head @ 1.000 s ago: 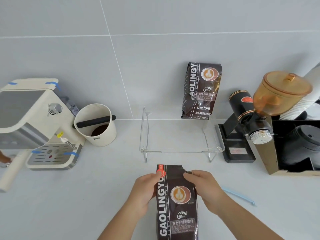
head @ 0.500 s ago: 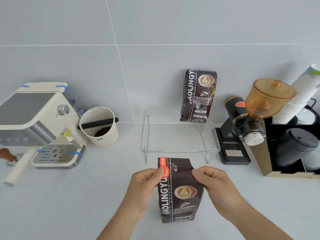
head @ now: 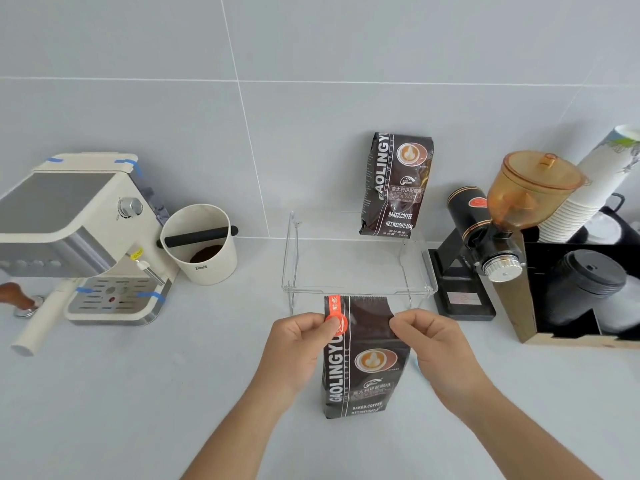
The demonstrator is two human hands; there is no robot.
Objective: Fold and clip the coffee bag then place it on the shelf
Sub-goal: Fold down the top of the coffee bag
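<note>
A dark brown coffee bag (head: 363,362) with an orange strip at its top left stands upright on the counter in front of me. My left hand (head: 298,344) pinches its upper left edge at the orange strip. My right hand (head: 433,341) pinches the upper right edge. The bag's top is flat and unfolded. Just behind it stands a clear acrylic shelf (head: 356,289), and a second coffee bag (head: 394,185) stands on the shelf's back right against the wall. A sliver of a light blue clip (head: 416,365) shows beside my right wrist.
An espresso machine (head: 79,237) sits at the left with a cream knock box (head: 201,247) beside it. A tamper (head: 20,299) lies at the far left. At the right stand a black grinder (head: 485,244), stacked paper cups (head: 595,188) and a box of black lids (head: 585,289).
The bag now stands further from me, nearer the shelf, with its top spread flat between both hands. The view has tilted up, and the blue clip is mostly hidden behind my right arm.
</note>
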